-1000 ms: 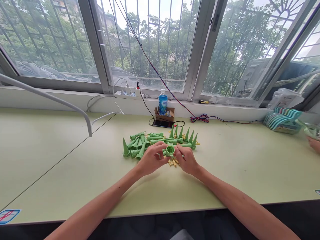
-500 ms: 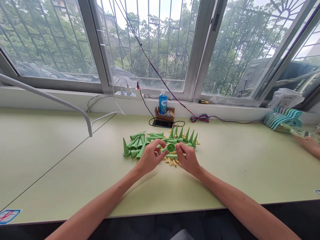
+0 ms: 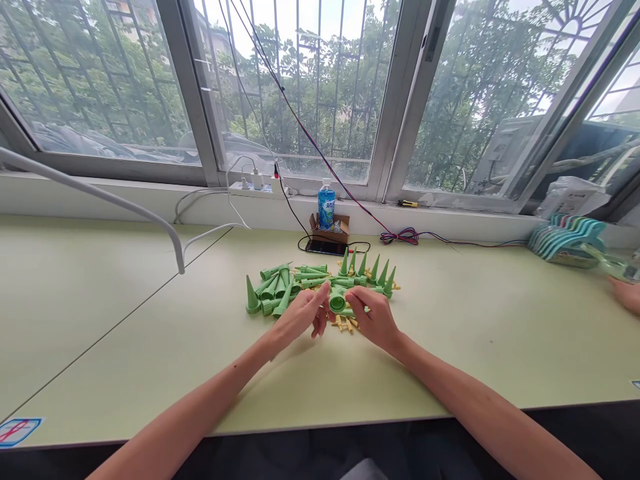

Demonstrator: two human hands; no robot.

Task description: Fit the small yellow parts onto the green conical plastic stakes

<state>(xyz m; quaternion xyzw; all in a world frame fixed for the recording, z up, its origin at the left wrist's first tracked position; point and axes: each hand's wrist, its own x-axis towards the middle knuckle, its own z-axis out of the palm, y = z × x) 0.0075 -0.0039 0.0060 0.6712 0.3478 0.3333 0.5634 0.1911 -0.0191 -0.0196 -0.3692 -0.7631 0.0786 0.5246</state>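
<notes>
Between my hands is a green plastic cone-shaped spike piece (image 3: 338,304), its round hollow end turned toward me. My right hand (image 3: 373,315) pinches it at the right rim with thumb and fingertips. My left hand (image 3: 303,315) is closed at its left side, thumb on top and the other fingers curled below; the exact contact is partly hidden. Behind and left of my hands lies a pile of green cones (image 3: 273,288), one standing upright (image 3: 253,297) at the left end. Several upright green cones (image 3: 383,272) stand at the right. Small yellow plastic pegs (image 3: 344,325) lie under and around my hands.
A blue liquid bottle (image 3: 327,207) stands in a small cardboard box (image 3: 340,230), behind a phone (image 3: 326,247) with cables. A white curved tube (image 3: 145,212) reaches in at left. Teal hangers (image 3: 567,239) and another person's hand (image 3: 626,295) are at far right.
My left hand has turned, its thumb rising and fingers dropping below. The green piece has shifted slightly down and left. At far right, the other person's hand has moved rightward.
</notes>
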